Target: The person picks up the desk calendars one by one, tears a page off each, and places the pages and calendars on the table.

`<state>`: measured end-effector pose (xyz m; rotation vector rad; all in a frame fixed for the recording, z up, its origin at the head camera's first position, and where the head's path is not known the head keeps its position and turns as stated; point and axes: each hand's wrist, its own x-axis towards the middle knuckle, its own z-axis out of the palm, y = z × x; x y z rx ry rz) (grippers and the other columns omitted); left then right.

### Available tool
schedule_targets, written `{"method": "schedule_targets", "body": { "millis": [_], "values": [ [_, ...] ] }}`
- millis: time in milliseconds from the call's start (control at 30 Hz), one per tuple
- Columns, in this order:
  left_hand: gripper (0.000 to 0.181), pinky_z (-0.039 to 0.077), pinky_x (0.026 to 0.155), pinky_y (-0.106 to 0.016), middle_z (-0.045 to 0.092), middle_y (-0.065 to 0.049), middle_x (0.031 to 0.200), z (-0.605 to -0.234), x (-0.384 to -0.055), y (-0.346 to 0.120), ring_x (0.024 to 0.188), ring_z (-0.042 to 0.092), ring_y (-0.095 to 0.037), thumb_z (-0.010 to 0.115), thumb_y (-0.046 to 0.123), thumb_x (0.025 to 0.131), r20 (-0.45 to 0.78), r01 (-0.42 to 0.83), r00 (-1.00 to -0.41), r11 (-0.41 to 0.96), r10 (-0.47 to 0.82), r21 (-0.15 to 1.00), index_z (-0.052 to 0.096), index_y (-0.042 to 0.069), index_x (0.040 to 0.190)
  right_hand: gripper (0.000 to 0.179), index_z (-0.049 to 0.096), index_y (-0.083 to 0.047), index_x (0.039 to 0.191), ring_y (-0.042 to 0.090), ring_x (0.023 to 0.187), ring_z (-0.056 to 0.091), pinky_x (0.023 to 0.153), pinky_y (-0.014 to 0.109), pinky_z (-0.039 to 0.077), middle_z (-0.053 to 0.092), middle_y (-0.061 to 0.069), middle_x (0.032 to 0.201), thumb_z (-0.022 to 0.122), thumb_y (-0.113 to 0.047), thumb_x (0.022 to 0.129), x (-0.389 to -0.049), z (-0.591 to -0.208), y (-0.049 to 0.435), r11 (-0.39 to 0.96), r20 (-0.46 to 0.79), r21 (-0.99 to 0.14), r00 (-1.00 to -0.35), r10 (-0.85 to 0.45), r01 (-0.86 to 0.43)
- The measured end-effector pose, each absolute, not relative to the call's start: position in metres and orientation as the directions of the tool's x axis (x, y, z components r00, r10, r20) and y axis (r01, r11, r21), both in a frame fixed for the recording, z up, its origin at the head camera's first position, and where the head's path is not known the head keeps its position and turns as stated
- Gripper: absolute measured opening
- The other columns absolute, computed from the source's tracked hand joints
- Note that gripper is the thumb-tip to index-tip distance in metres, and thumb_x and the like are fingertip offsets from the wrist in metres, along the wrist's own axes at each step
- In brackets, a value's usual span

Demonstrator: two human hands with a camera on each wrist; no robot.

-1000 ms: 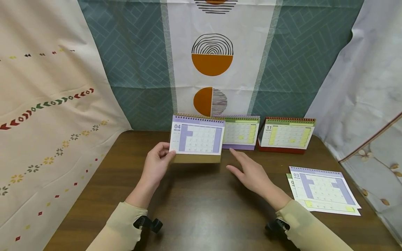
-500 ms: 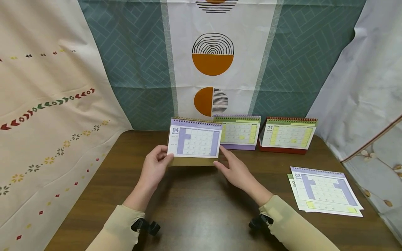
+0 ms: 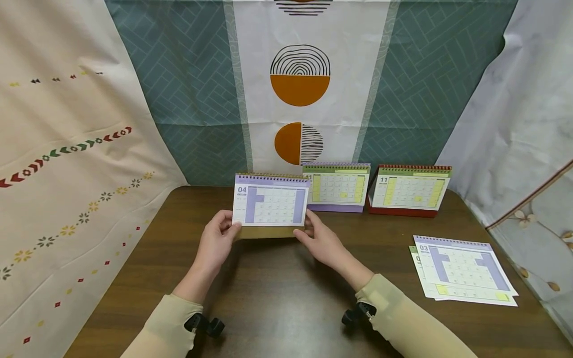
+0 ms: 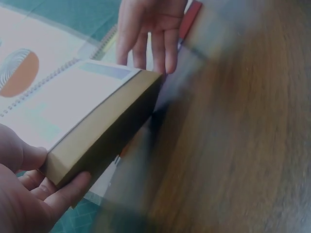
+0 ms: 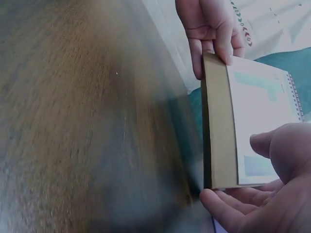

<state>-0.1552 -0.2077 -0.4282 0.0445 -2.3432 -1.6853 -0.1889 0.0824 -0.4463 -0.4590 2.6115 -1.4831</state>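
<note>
A desk calendar [image 3: 270, 201] with a gold base, its page headed 04 in purple, is held between both hands close over the brown table [image 3: 268, 288]. My left hand [image 3: 218, 236] grips its lower left corner, thumb on the front and fingers behind. At its lower right corner is my right hand [image 3: 324, 243], with the thumb in front and the other fingers round the side edge. In the right wrist view the thumb [image 5: 262, 143] lies over the page and the fingers [image 5: 233, 204] sit along the base's end. The calendar's back is hidden in the head view.
Behind to the right stand a purple-based calendar [image 3: 338, 188] and a red-based calendar [image 3: 411, 189], both with green-headed pages. Loose calendar sheets [image 3: 465, 266] lie overlapped at the table's right. A patterned cloth [image 3: 194, 99] hangs along the back.
The gold-based calendar has come down and a little left in my left hand. My right hand has moved left from open space to its right corner and taken hold there.
</note>
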Motion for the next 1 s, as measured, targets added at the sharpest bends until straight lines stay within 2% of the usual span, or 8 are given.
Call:
{"method": "schedule_targets", "body": {
  "millis": [333,600,767,900,1000],
  "values": [
    [0.020,0.045,0.084,-0.038,0.075,-0.020,0.118,-0.434,-0.163,-0.213,0.101,0.058,-0.031,0.062,0.005,0.113,0.193,0.102,-0.968,0.454,-0.158,0.885,0.062,0.003,0.132,0.079,0.024,-0.008,0.175,0.042,0.139,0.062,0.110,0.058,0.052,0.050,0.026,0.164,0.068,-0.031,0.113,-0.190,-0.446,0.071,0.449,0.036,-0.876,-0.953,-0.302,-0.175],
    [0.026,0.048,0.091,-0.054,0.073,-0.024,0.135,-0.440,-0.173,-0.217,0.105,0.064,-0.039,0.053,0.011,0.116,0.222,0.057,-0.961,0.667,-0.166,0.743,0.055,0.002,0.140,0.078,0.026,-0.007,0.173,0.041,0.139,0.062,0.111,0.057,0.052,0.051,0.026,0.163,0.069,-0.026,0.112,-0.194,-0.442,0.061,0.448,0.050,-0.872,-0.946,-0.321,-0.198],
    [0.036,0.050,0.094,-0.064,0.068,-0.028,0.141,-0.444,-0.182,-0.217,0.114,0.069,-0.047,0.050,0.012,0.116,0.203,0.037,-0.969,0.730,-0.141,0.683,0.048,-0.001,0.149,0.079,0.026,-0.009,0.174,0.041,0.141,0.061,0.112,0.057,0.051,0.048,0.024,0.166,0.071,-0.026,0.110,-0.197,-0.442,0.058,0.470,0.029,-0.863,-0.947,-0.319,-0.185],
    [0.046,0.051,0.093,-0.065,0.068,-0.029,0.141,-0.477,-0.211,-0.230,0.118,0.068,-0.050,0.054,0.017,0.113,0.220,0.041,-0.967,0.771,-0.129,0.635,0.045,-0.002,0.154,0.079,0.026,-0.009,0.173,0.040,0.142,0.060,0.113,0.057,0.050,0.048,0.024,0.166,0.070,-0.028,0.110,-0.201,-0.443,0.055,0.506,0.031,-0.840,-0.948,-0.317,-0.196],
    [0.054,0.049,0.101,-0.066,0.067,-0.028,0.143,-0.505,-0.233,-0.242,0.124,0.066,-0.050,0.057,0.023,0.111,0.243,0.051,-0.963,0.805,-0.118,0.591,0.044,-0.003,0.157,0.081,0.024,-0.006,0.173,0.039,0.142,0.059,0.114,0.057,0.049,0.049,0.026,0.165,0.069,-0.029,0.110,-0.204,-0.443,0.053,0.539,0.032,-0.815,-0.946,-0.323,-0.212]
  ]
}}
